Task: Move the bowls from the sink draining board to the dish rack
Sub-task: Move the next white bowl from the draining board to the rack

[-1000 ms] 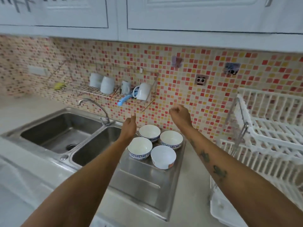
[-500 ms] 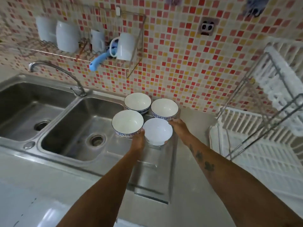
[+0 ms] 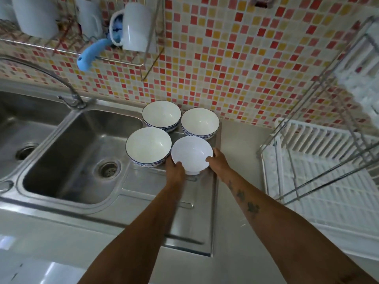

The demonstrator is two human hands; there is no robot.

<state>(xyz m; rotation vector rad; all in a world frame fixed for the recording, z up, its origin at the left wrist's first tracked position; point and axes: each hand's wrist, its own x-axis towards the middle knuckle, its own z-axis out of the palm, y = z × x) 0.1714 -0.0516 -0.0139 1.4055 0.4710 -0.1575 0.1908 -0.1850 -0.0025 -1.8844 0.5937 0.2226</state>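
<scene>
Several bowls stand clustered at the far end of the steel draining board (image 3: pixel 155 203). The nearest is a plain white bowl (image 3: pixel 191 153). My left hand (image 3: pixel 174 171) grips its near-left side and my right hand (image 3: pixel 218 162) grips its right side. A blue-patterned bowl (image 3: pixel 148 146) touches it on the left. Behind stand two more blue-patterned bowls, one at the back left (image 3: pixel 161 115) and one at the back right (image 3: pixel 200 122). The white dish rack (image 3: pixel 320 160) with its metal frame stands to the right on the counter.
A double steel sink (image 3: pixel 78 152) with a curved tap (image 3: pixel 67 91) lies to the left. A wire wall shelf (image 3: pixel 114 60) above holds white mugs and a blue handle. The tiled wall runs just behind the bowls.
The view has come closer and tipped down. Both hands dropped from above the bowls to the plain white bowl and now close around its sides.
</scene>
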